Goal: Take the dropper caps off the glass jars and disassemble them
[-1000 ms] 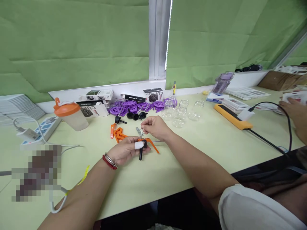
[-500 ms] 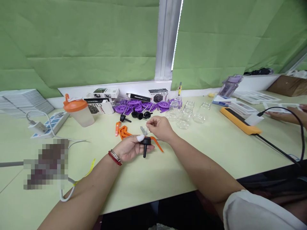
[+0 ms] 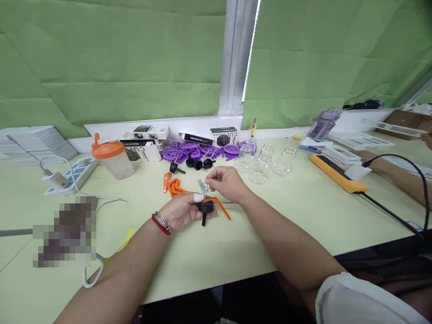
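Observation:
My left hand, with a white bandage on one fingertip and a red bracelet at the wrist, is closed around a black knob part with a short stem, held together with an orange plastic arm just above the table. My right hand pinches a thin metal screw that stands upright over the black knob. More metal screws lie on the table just behind my hands, and a small pile of orange plastic pieces lies to their left.
Purple wheels, black knobs, small boxes and glass jars line the back. An orange-lidded shaker and power strip stand left. An orange device with black cable lies right, beside another person's forearm.
My hands stay together while the view shifts. The black knob's stem has swung a little in my left hand, and the orange arm shows more beside it. The other person's hand has moved off right.

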`<state>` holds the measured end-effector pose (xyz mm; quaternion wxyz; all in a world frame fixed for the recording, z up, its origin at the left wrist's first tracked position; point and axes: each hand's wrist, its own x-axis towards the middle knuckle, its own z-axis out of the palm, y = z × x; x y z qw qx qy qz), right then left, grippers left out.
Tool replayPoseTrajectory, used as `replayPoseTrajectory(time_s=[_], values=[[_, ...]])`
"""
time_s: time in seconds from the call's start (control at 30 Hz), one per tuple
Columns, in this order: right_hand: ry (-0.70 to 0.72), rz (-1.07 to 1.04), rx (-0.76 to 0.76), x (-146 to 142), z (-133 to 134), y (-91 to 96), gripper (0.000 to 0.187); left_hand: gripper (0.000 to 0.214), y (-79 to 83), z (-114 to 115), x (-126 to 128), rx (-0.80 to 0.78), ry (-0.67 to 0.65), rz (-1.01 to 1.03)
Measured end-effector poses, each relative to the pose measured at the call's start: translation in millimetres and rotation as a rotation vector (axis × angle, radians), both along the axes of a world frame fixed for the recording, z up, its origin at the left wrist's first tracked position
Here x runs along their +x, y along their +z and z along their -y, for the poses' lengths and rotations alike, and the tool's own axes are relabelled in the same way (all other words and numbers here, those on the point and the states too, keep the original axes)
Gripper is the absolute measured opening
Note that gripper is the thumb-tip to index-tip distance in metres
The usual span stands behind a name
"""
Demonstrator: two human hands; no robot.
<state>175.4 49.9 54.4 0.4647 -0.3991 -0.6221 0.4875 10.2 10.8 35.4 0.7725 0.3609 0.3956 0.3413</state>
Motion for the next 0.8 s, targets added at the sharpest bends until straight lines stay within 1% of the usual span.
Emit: replayPoseTrajectory(time_s=[0.07,0.1,0.17,0.27,0.33,0.4,0.47,0.53,0.6,0.7,0.8], values=[[0.046,-0.012,0.081,2.6,2.8,1.6,0.008,0.015,0.3,-0.4,-0.7,0.000,0.003,0.011],[0.058,-0.021,0.086,3.6,3.8,2.7,0.008,0.014,0.6,-0.5,-0.9,-0.003,0.009,0.015],[0.047,-0.038,0.027,4.4,4.6,4.4,0.010,0.014,1.5,-0.1,-0.6,-0.005,0.017,0.020],[-0.046,-0.049,-0.127,2.6,2.9,4.3,0.010,0.016,2.6,0.7,0.4,0.011,0.013,0.018],[-0.089,-0.038,-0.177,0.9,1.6,2.8,0.010,0.018,2.4,0.5,0.3,0.019,0.006,0.019],[-0.091,-0.022,-0.151,0.1,1.2,1.5,0.009,0.019,1.8,-0.2,-1.1,0.014,0.003,0.025],[-0.070,-0.024,-0.073,0.8,1.6,0.9,0.009,0.020,1.3,-0.9,-3.5,0.029,-0.011,0.042],[-0.031,-0.044,0.004,2.2,2.4,1.2,0.010,0.023,1.1,-1.1,-6.1,0.090,-0.050,0.034],[0.006,-0.075,0.037,2.8,3.2,1.9,0.011,0.029,0.9,-0.4,-7.4,0.180,-0.098,-0.021],[0.001,-0.119,-0.003,1.2,4.5,2.9,0.013,0.029,0.4,1.3,-5.9,0.310,-0.134,-0.128],[-0.019,-0.115,-0.034,-0.6,5.6,3.8,0.013,0.028,0.6,2.6,-2.5,0.374,-0.148,-0.173]])
